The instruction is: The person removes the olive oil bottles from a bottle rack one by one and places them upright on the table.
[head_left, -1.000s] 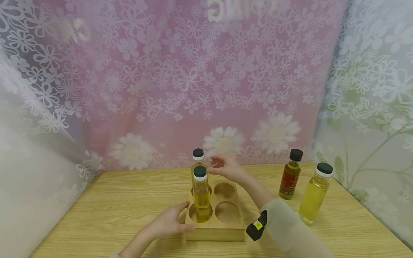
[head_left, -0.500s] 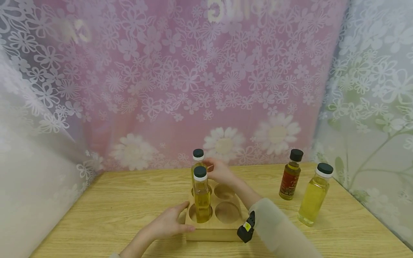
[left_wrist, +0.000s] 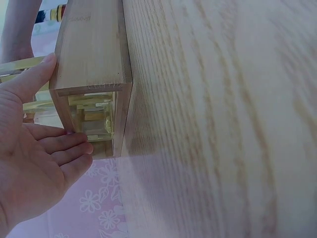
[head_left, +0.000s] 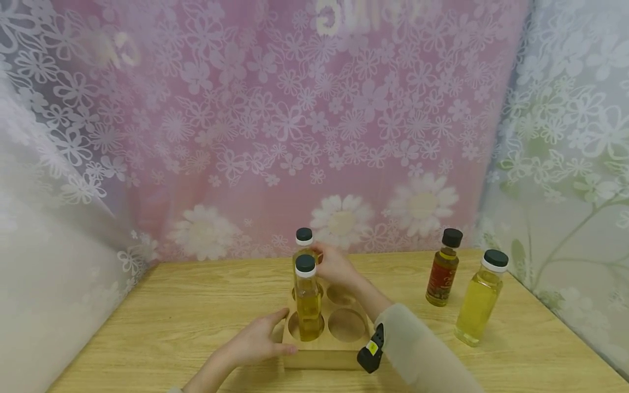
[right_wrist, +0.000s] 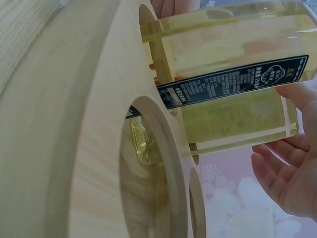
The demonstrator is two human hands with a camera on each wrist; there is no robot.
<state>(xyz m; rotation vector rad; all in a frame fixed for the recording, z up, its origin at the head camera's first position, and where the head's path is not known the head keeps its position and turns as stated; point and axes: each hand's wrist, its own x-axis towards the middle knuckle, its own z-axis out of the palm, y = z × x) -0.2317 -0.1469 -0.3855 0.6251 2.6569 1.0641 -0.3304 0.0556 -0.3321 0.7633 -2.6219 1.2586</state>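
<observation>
Four bottles [head_left: 478, 305]: two in rack [head_left: 319, 359], two on counter [head_left: 196, 289]; three white-collared, one red-labelled. One wooden rack, four round holes [head_left: 347, 326]. Two hands [head_left: 256, 339]. One black wrist device [head_left: 371, 350].

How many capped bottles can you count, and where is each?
4: front bottle and partly hidden rear bottle in the wooden rack; red-labelled bottle and yellow bottle on the table at right.

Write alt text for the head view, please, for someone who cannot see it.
A person's right hand touches the far bottle in a wooden rack, behind a near bottle, while the left hand rests at the rack's near left corner. A red-labelled bottle and a clear bottle stand on the table to the right.
</observation>
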